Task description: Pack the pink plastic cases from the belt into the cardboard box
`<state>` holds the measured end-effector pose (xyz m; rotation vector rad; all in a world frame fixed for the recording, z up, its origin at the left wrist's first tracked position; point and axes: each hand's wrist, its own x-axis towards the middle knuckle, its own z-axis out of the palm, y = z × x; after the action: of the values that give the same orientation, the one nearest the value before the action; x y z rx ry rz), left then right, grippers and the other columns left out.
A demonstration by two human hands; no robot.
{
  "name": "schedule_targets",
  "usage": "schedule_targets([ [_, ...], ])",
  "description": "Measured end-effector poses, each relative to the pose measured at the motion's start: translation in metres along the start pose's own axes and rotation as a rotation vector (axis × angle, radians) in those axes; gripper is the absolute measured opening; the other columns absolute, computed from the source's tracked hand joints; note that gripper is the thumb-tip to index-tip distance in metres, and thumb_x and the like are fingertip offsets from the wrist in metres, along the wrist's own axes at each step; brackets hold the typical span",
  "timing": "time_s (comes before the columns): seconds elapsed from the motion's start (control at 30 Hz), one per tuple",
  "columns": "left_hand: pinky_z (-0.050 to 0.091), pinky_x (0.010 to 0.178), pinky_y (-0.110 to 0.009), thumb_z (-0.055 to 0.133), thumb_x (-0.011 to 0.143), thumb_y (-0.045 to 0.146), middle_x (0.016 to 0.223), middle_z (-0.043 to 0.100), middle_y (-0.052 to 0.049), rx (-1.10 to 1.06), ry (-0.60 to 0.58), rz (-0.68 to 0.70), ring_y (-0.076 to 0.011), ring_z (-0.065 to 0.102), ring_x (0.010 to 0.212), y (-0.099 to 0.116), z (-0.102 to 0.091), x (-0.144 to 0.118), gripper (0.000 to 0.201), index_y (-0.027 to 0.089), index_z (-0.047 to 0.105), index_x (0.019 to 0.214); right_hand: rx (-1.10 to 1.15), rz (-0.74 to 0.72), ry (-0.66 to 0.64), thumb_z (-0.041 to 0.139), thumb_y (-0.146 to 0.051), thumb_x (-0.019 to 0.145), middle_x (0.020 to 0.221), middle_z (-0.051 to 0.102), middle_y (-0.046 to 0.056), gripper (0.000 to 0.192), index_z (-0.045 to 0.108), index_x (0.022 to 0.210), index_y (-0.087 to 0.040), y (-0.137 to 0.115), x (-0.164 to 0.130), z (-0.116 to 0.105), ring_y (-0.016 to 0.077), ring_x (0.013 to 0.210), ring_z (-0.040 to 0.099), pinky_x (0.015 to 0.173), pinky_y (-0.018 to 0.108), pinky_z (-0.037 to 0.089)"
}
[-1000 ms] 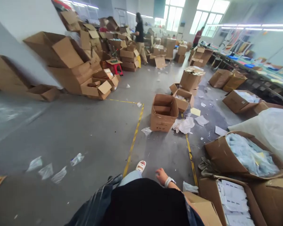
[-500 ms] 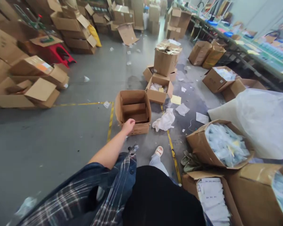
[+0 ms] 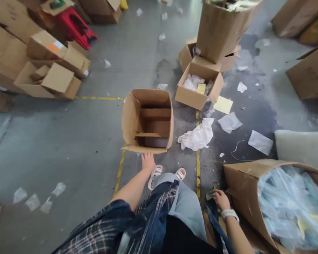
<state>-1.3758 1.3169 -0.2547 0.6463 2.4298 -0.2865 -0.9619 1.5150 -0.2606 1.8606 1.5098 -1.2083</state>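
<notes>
text: none legible | cardboard boxes (image 3: 147, 120): no readable print | floor papers (image 3: 197, 135): blank

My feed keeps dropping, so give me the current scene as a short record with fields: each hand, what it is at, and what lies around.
left hand: stretched to the near edge of the open brown cardboard box; contact unclear
right hand: low, beside the tilted cardboard box of clear plastic packets; white wristband on wrist
open box contents: inner cardboard flaps, nothing else visible
floor nearby: crumpled white paper, yellow floor line
behind: smaller open carton holding white paper
</notes>
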Motion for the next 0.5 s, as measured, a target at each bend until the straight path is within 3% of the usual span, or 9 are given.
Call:
schedule_targets([
  [0.07,0.02,0.128,-0.054,0.048,0.088,0.008,0.15,0.054,-0.025,0.008,-0.014,0.002,-0.0392,0.043,0.144,0.0,0.016,-0.015,0.061,-0.001,0.051,0.149,-0.029,-0.067,-0.144,0.046,-0.021,0.08,0.091,0.079,0.011,0.033,0.077,0.091,-0.018,-0.048,0.004,0.022,0.0226,0.08,0.076,0.076,0.03,0.058],
  [0.2,0.021,0.127,-0.059,0.047,0.091,0.009,0.151,0.054,-0.023,-0.023,-0.058,-0.001,-0.0397,0.044,0.144,-0.001,0.035,-0.036,0.058,0.005,0.055,0.148,-0.124,-0.508,-0.364,0.053,-0.023,0.084,0.108,0.079,0.011,0.032,0.077,0.104,-0.016,-0.172,-0.012,0.078,0.0232,0.101,0.073,0.094,0.031,0.054],
  [0.33,0.016,0.129,-0.06,0.045,0.093,0.005,0.159,0.049,-0.017,-0.087,-0.113,0.039,-0.0359,0.036,0.153,-0.007,0.039,-0.032,0.06,0.013,0.054,0.152,-0.104,-0.745,-0.47,0.058,-0.019,0.085,0.113,0.077,0.011,0.031,0.078,0.108,-0.016,-0.3,-0.033,0.162,0.0222,0.106,0.07,0.101,0.031,0.05],
  [0.4,0.022,0.129,-0.057,0.042,0.098,0.007,0.154,0.055,-0.015,-0.135,-0.127,0.079,-0.0325,0.042,0.149,-0.01,0.038,-0.02,0.05,0.015,0.063,0.142,0.047,-0.667,-0.483,0.063,-0.017,0.081,0.108,0.077,0.008,0.032,0.076,0.111,-0.017,-0.352,-0.03,0.219,0.0211,0.106,0.069,0.103,0.029,0.049],
  [0.5,0.045,0.116,-0.043,0.038,0.105,0.012,0.135,0.069,-0.011,-0.214,-0.132,0.118,-0.0241,0.06,0.129,-0.022,0.037,0.004,0.042,0.018,0.072,0.129,0.321,-0.16,-0.428,0.069,-0.022,0.081,0.099,0.075,0.009,0.032,0.071,0.112,-0.014,-0.407,0.0,0.306,0.0225,0.106,0.07,0.097,0.029,0.053],
])
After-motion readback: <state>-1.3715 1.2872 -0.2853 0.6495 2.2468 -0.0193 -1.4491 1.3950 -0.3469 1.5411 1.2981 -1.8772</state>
